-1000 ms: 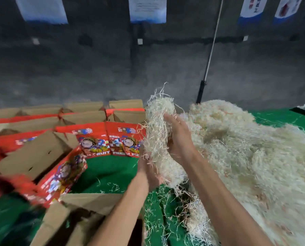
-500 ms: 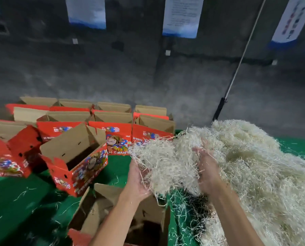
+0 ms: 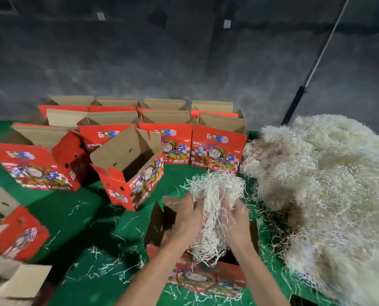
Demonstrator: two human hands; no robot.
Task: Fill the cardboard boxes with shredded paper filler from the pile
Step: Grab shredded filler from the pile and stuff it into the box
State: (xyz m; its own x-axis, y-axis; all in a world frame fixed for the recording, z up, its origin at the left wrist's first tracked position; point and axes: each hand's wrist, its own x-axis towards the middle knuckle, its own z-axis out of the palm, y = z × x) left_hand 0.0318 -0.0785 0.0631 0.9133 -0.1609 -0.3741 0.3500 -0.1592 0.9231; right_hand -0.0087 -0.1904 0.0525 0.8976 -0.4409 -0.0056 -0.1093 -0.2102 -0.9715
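Observation:
A bundle of pale shredded paper (image 3: 215, 202) is squeezed between my left hand (image 3: 187, 219) and my right hand (image 3: 237, 219), with fingers curled into it. It hangs over and partly inside an open red printed cardboard box (image 3: 197, 279) right in front of me. The big pile of shredded paper (image 3: 320, 184) lies to the right on the green cloth. An open, tilted box (image 3: 131, 171) stands just beyond on the left. Rows of open red boxes (image 3: 217, 146) line the back.
More red boxes stand at the left (image 3: 31, 166) and lower left (image 3: 14, 235), with brown flaps at the bottom left corner. Loose paper strands litter the green table cloth (image 3: 73, 217). A pole (image 3: 312, 69) leans against the dark wall behind the pile.
Both hands have carried the bundle from the pile leftward and down into the near box. My view has tilted downward, showing more of the table and boxes.

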